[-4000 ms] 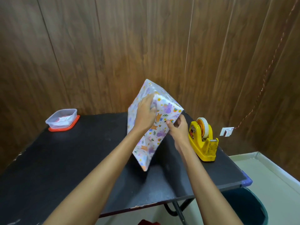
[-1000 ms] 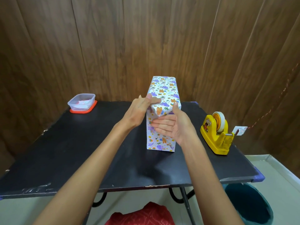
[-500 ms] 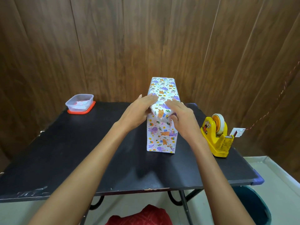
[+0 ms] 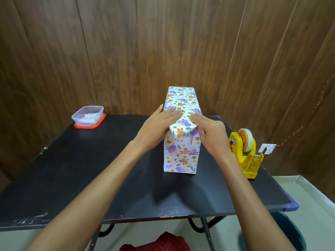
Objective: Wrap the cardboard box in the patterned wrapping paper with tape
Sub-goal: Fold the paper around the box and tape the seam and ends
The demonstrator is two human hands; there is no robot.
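The cardboard box (image 4: pixel 181 154), fully covered in white wrapping paper with purple and orange animal prints, stands on its long narrow side in the middle of the black table (image 4: pixel 72 178). A triangular paper flap (image 4: pixel 179 132) hangs folded over the top of its near end. My left hand (image 4: pixel 159 127) lies over the box's top left edge, thumb on the left face and fingers across the top. From the other side, my right hand (image 4: pixel 210 134) presses the fold down at the top right corner. A yellow tape dispenser (image 4: pixel 244 153) with a tape roll stands to the right.
A clear plastic container on an orange lid (image 4: pixel 88 116) sits at the table's far left. A wood-panelled wall rises directly behind the table. A dark bin (image 4: pixel 290 236) stands on the floor under the table's right corner, and red cloth (image 4: pixel 155 243) shows below the near edge.
The box went from tilted in the air to standing on the table. My right hand slid from the near end face up onto the top corner; my left hand stayed on the top.
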